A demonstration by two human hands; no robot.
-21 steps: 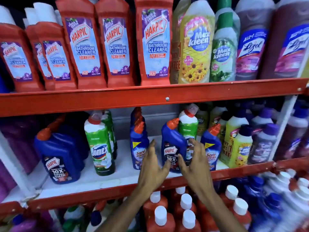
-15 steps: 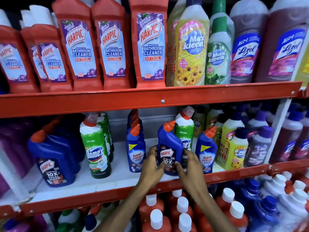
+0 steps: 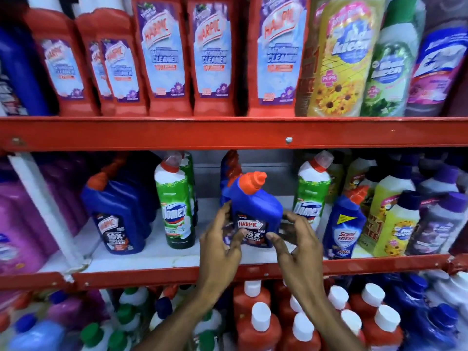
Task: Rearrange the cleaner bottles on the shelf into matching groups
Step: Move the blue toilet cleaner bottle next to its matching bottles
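Note:
A small blue Harpic bottle [image 3: 255, 201] with an orange cap is at the middle of the centre shelf, tilted left and raised off the white shelf board. My left hand [image 3: 220, 241] grips its left side and label. My right hand [image 3: 296, 241] holds its right side, thumb at the label's lower corner. Larger blue Harpic bottles [image 3: 119, 214] stand at the left. A green Domex bottle [image 3: 177, 211] stands between them and my hands, and a second Domex bottle [image 3: 311, 198] stands to the right. A blue Sani Fresh bottle [image 3: 342, 229] is further right; another is partly hidden behind the held bottle.
The red shelf rail [image 3: 152, 274] runs in front of my wrists. Yellow and purple-capped Max Kleen bottles [image 3: 395, 224] crowd the right end. Red Harpic Bathroom Cleaner bottles [image 3: 164, 59] fill the upper shelf. Red white-capped bottles [image 3: 258, 330] stand below. Bare shelf board shows between the Domex and my hands.
Both hands closed around the small blue Harpic bottle and drew it up and leftward off the shelf, away from the Domex behind it. The view moved closer to the shelf.

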